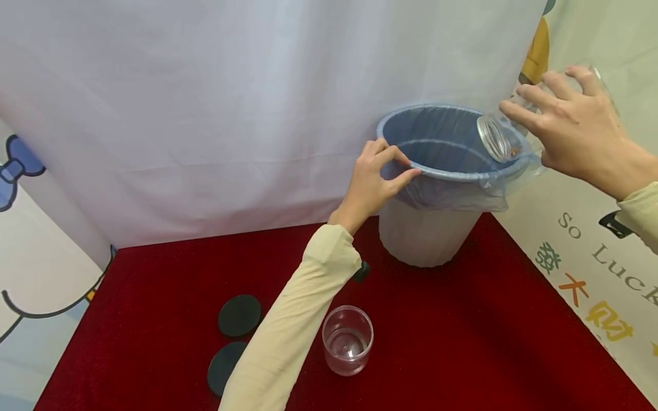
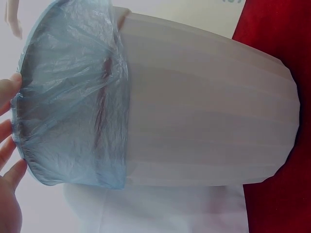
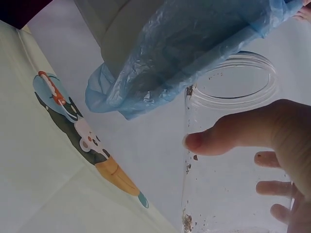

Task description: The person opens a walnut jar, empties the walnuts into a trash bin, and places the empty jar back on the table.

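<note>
My right hand [image 1: 576,125] grips a clear jar [image 3: 218,184], tipped so its threaded mouth [image 1: 494,138] hangs over the right side of a trash can [image 1: 429,234]. Small brown bits cling inside the jar's wall in the right wrist view. A blue plastic bag [image 2: 77,107] lines the can and folds down over its rim. On the near left of that rim, my left hand [image 1: 372,180] pinches the bag's edge between thumb and fingers.
A clear cup [image 1: 348,342] with some clear liquid stands on the red tablecloth [image 1: 169,297]. Left of it lie two dark round discs, one [image 1: 239,315] behind the other [image 1: 225,365], partly hidden by my left sleeve. A white curtain [image 1: 231,125] hangs behind the can.
</note>
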The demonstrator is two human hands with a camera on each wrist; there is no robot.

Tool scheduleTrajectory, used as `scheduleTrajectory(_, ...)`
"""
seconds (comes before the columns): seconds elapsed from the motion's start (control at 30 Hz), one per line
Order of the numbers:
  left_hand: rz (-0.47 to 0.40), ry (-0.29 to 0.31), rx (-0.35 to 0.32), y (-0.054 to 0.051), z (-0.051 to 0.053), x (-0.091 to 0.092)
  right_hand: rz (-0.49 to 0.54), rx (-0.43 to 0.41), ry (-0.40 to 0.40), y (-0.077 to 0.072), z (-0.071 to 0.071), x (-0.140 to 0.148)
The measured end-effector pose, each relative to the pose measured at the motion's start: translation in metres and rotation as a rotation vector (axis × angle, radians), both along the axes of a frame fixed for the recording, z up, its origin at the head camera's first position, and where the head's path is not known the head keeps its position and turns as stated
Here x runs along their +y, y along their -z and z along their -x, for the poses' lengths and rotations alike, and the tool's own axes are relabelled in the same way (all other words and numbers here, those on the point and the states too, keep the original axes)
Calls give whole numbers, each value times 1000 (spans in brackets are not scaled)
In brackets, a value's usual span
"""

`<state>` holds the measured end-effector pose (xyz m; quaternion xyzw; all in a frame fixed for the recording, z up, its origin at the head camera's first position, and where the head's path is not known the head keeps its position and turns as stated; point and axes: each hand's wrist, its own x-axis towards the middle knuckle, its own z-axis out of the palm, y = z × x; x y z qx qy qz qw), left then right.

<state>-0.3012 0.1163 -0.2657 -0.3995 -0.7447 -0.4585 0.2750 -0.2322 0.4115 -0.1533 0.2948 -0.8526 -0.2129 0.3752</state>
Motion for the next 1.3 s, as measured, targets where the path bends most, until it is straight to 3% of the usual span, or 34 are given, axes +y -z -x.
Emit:
scheduleTrajectory(0.2,-5,2,-1,1,1,-1,-13,24,-45,-3,2,-1)
scheduleTrajectory(0.5,-17,-1,1,1,2,-3,-122,38,-127,-8,12,-20)
scheduleTrajectory(0.8,-9,-7,1,-1,1,-2,-260,-47,-60,1,20,-40)
scheduleTrajectory(0.93,-10,-6,-3,-1,1,-1,-251,-54,-38,3,20,-41)
scheduleTrajectory(1.3,-3,-17,-29,-2,4,-2,-234,31,-119,-12,19,-33)
